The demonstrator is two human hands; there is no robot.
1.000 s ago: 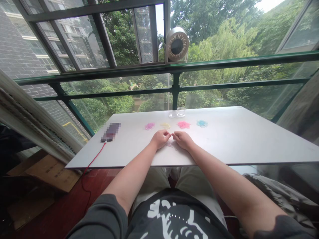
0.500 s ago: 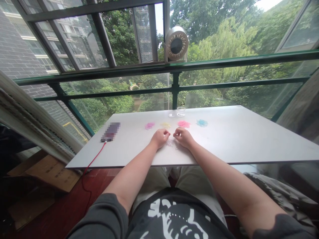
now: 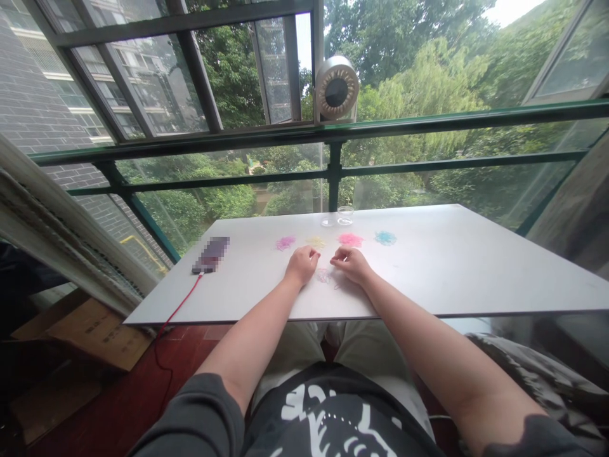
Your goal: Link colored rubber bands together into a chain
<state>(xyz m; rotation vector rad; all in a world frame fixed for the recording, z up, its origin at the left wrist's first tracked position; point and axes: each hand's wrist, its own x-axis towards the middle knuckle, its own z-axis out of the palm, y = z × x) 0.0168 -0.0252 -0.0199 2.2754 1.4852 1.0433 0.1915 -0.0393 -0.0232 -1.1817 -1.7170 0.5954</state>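
My left hand (image 3: 303, 264) is closed in a pinch above the table, just in front of a yellow pile (image 3: 315, 242) of thin small pieces. Facing it across a small gap, my right hand (image 3: 351, 263) pinches too, near a pink pile (image 3: 350, 239). Whatever the fingertips hold is too small to make out. Between and below the hands lies a mixed, pale pinkish heap (image 3: 324, 275) of thin strands or loops that look like small rubber bands. A purple pile (image 3: 285, 242) sits to the left, and a blue pile (image 3: 385, 237) to the right.
The white table (image 3: 476, 266) stands against a green railing (image 3: 285, 176) by the window. Near its back edge are a clear round container (image 3: 345, 216) and a clear lid (image 3: 328, 222). A pixelated phone-like device (image 3: 210, 255) with a red cable (image 3: 183, 301) lies at left.
My left hand has shifted slightly left, widening the gap between the two pinches. My right hand stays nearly where it was. The piles have not visibly changed.
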